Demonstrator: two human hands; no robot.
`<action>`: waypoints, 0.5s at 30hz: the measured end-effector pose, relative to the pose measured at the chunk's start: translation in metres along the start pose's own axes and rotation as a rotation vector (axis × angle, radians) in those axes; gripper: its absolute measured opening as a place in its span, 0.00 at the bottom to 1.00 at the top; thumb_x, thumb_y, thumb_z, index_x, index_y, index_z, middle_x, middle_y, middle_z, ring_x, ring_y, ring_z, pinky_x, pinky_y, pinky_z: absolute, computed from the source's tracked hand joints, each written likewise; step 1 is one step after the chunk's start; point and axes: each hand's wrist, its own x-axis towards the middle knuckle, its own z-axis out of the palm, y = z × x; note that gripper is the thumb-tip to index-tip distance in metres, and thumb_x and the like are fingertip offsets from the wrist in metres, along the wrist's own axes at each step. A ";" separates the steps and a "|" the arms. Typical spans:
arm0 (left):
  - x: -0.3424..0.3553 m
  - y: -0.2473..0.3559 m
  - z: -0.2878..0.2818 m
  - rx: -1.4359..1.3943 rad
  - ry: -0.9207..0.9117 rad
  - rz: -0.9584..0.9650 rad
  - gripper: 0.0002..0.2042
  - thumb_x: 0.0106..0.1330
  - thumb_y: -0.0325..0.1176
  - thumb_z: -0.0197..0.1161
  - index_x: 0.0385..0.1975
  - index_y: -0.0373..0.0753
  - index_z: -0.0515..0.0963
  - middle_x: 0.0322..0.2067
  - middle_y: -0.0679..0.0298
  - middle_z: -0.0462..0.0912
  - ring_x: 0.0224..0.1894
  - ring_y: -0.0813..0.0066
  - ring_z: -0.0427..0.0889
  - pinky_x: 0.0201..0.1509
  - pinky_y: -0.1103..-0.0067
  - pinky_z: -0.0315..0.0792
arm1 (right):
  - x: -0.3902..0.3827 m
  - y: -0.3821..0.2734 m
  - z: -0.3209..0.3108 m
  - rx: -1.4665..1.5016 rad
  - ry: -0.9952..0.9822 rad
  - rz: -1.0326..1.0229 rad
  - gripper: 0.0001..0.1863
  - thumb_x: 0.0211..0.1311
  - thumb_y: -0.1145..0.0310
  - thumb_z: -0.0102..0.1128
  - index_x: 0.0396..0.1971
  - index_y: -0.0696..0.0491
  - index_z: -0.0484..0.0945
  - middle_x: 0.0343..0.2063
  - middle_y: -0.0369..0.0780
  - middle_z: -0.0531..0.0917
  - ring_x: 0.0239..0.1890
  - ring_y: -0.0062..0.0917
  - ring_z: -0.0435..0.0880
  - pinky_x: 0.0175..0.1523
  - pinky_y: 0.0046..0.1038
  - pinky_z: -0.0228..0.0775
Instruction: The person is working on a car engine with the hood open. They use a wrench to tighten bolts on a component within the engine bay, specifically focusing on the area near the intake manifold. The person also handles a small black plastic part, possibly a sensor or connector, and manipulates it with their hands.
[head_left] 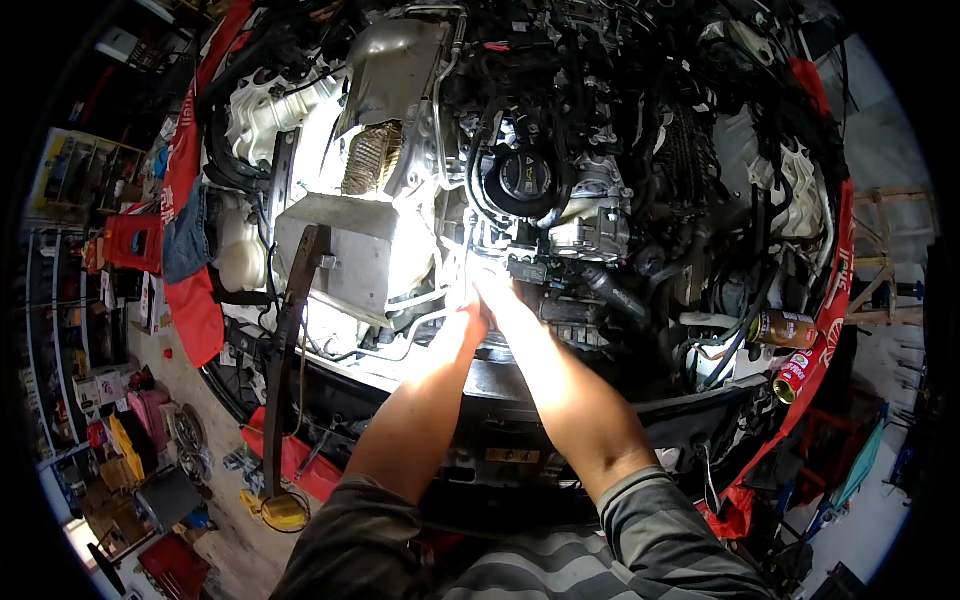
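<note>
Striped shirt [545, 572], glare-lit hands [498, 293] at engine [592, 236], cannot tell fingers' grip, yellow-marked cap [525, 178], labelled can [785, 330]

Car workshop, exposed engine [580, 235], crowded shelves [60, 335]

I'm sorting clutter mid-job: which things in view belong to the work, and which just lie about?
Likely job things:
bare left hand
bare right hand
black-and-silver metal engine
red fabric fender cover

Likely lying about:
brown cylindrical can
red cylindrical can
</note>
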 end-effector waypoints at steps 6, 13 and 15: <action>0.007 0.019 -0.009 0.122 -0.020 -0.128 0.19 0.66 0.54 0.40 0.34 0.45 0.71 0.25 0.65 0.77 0.26 0.69 0.76 0.27 0.74 0.71 | 0.014 -0.011 -0.003 -0.311 -0.031 0.250 0.19 0.49 0.64 0.68 0.40 0.58 0.77 0.35 0.38 0.81 0.37 0.20 0.78 0.44 0.21 0.70; -0.011 0.003 -0.005 -0.090 -0.223 0.056 0.16 0.66 0.49 0.48 0.43 0.44 0.71 0.35 0.65 0.75 0.38 0.75 0.73 0.38 0.80 0.70 | -0.005 -0.010 0.019 -0.367 0.049 -0.151 0.21 0.51 0.58 0.63 0.43 0.55 0.77 0.40 0.39 0.81 0.41 0.25 0.77 0.48 0.26 0.69; -0.007 0.006 0.000 -0.170 -0.074 -0.049 0.16 0.66 0.48 0.48 0.44 0.45 0.71 0.37 0.64 0.75 0.40 0.74 0.73 0.42 0.81 0.69 | -0.004 -0.013 0.028 -1.027 0.404 -0.122 0.19 0.54 0.60 0.62 0.42 0.55 0.77 0.42 0.39 0.80 0.40 0.25 0.77 0.47 0.26 0.69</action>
